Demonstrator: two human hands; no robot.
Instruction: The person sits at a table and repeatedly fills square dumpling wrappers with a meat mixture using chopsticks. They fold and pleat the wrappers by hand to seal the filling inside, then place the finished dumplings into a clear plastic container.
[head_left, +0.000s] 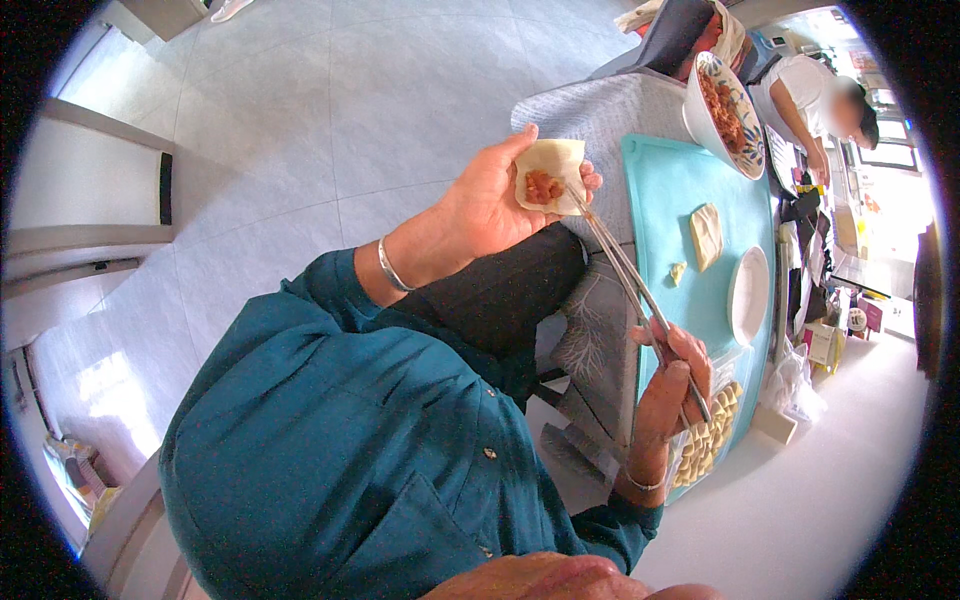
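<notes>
My left hand (487, 199) holds a square dough wrapper (551, 156) flat across its palm and fingers. A lump of reddish filling (542, 187) sits on the wrapper. In my right hand (675, 375) is a pair of metal chopsticks (626, 270), their tips touching the wrapper beside the filling. Below them a teal board (667, 176) carries several stacked wrappers (706, 238), a small dough scrap (678, 273) and a white dish (748, 296). A clear plastic tray (676, 459) of folded dumplings (709, 439) is partly hidden behind my right hand.
A bowl with a floral inside (744, 90) contains reddish filling at the board's far end. The board lies on a table with a grey cloth (577, 109). To the right are a clear plastic bag (799, 382), several boxes, and another person (799, 97) in white, leaning forward.
</notes>
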